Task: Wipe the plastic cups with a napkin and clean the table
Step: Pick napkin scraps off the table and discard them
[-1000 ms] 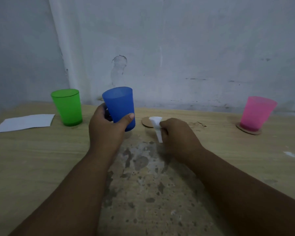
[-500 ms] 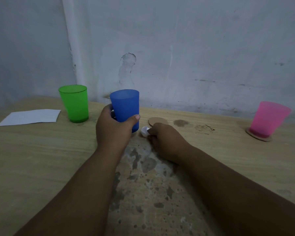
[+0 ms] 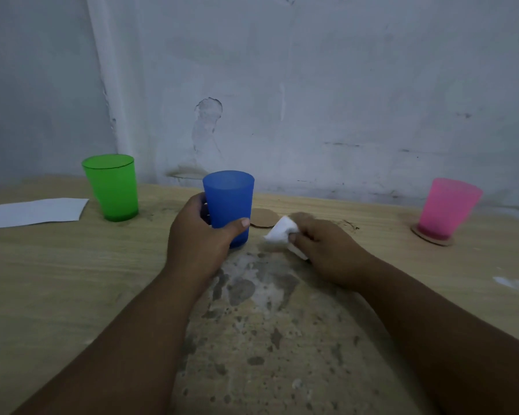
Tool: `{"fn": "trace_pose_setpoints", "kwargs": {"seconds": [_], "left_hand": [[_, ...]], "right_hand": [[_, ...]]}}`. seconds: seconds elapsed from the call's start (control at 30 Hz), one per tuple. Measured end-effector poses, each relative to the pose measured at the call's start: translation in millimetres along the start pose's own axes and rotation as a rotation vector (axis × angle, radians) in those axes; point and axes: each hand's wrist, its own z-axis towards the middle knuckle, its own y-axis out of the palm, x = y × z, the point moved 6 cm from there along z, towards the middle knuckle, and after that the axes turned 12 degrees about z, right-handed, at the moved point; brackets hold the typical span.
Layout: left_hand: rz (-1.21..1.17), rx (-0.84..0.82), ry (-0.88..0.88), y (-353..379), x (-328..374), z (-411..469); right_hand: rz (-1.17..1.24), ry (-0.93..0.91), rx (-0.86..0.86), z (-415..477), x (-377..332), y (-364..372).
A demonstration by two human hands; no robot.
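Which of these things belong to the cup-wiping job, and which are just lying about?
For the job: blue plastic cup in left hand; crumpled white napkin in right hand; green plastic cup; pink plastic cup; wooden table.
Lying about: white paper sheet; round cardboard coasters.

Upright blue cup (image 3: 229,202); crumpled white napkin (image 3: 280,235) beside it.

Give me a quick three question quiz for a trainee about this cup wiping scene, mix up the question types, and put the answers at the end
1. True or false: the pink cup stands on a round coaster.
2. Multiple choice: which cup does the left hand hold? A green, B blue, C pink.
3. Fill in: the right hand holds a crumpled white ____.

Key:
1. True.
2. B, the blue cup; the green cup stands alone near a flat sheet of paper.
3. Napkin, next to the bare coaster.
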Motion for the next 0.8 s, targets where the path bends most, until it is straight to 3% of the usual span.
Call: {"fn": "trace_pose_setpoints", "kwargs": {"seconds": [0.1,0.27,0.57,0.67,0.77,0.8], "left_hand": [[0.008,-0.023,0.012,3,1,-2],[0.005,-0.073,0.036,10,2,-4],[0.082,-0.145,0.069,16,4,-9],[0.203,0.049,0.108,7,17,-18],[0.267,0.382,0.501,-8,70,-43],[0.262,0.407,0.621,-4,88,-54]], "right_hand": [[0.281,0.191,0.165,-9,22,-20],[0.674,0.400,0.248,-11,49,-38],[0.935,0.524,0.463,-22,76,-77],[1.020,0.536,0.516,-23,89,-92],[0.769,0.494,0.591,-25,98,-109],[0.638,0.468,0.589,-25,99,-112]]}}
